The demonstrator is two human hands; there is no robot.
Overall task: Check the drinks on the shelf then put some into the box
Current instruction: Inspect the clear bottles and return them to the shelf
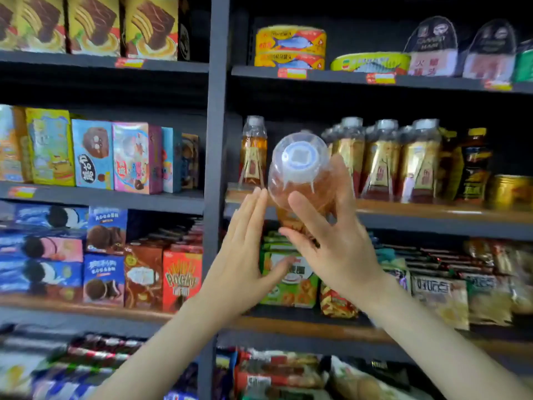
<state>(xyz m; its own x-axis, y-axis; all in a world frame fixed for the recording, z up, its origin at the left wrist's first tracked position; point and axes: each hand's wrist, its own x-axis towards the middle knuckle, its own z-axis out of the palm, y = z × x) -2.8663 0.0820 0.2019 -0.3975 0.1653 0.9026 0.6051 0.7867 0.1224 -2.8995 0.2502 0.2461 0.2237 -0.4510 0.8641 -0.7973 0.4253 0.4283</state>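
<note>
The check looks underway: the right hand (331,241) grips an amber drink bottle (300,168), tipped base-outward before the shelf's (432,210) left end. The left hand (245,249) hovers flat-fingered beside it, holding nothing. Next comes boxing it; no box is in sight.

A drink bottle tipped toward the camera in front of the shelf.
The right hand (331,243) grips an amber bottle (300,168), one end facing the viewer; the left hand (242,255), fingers straight, sits just left of it. Similar bottles (383,160) stand upright on the wooden shelf (432,210) behind.
</note>
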